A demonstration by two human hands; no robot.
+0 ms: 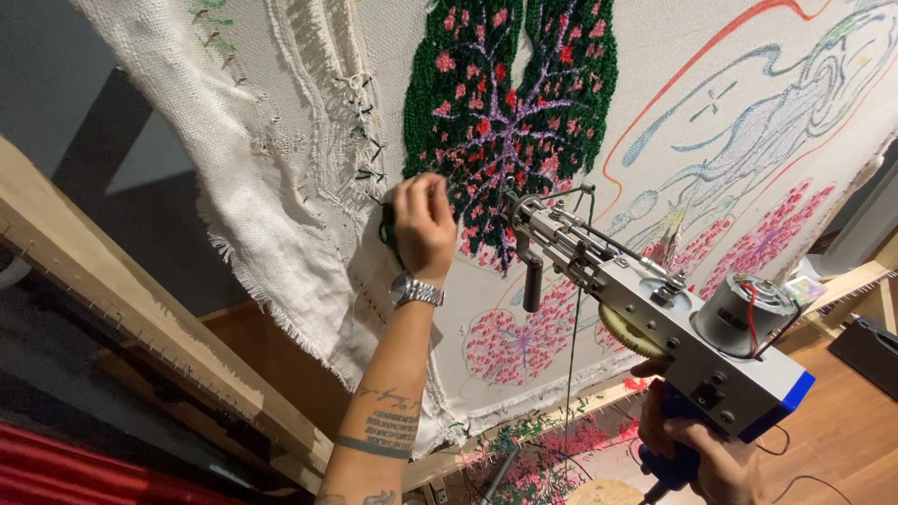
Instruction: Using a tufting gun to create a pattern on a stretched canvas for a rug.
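Green yarn [387,227] pinched by raised left hand [423,224].

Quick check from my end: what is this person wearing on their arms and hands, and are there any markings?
Both arms are bare, with no sleeves or gloves in view. The left hand has a silver metal-link wristwatch at the wrist. The left forearm carries dark tattoos: bands and lines of lettering near the elbow, plus a small mark higher up. The right hand shows no rings or markings that I can make out.

A wooden frame [140,346] carries stretched white cloth [655,75] with frayed edges, tufted in green, pink and red.
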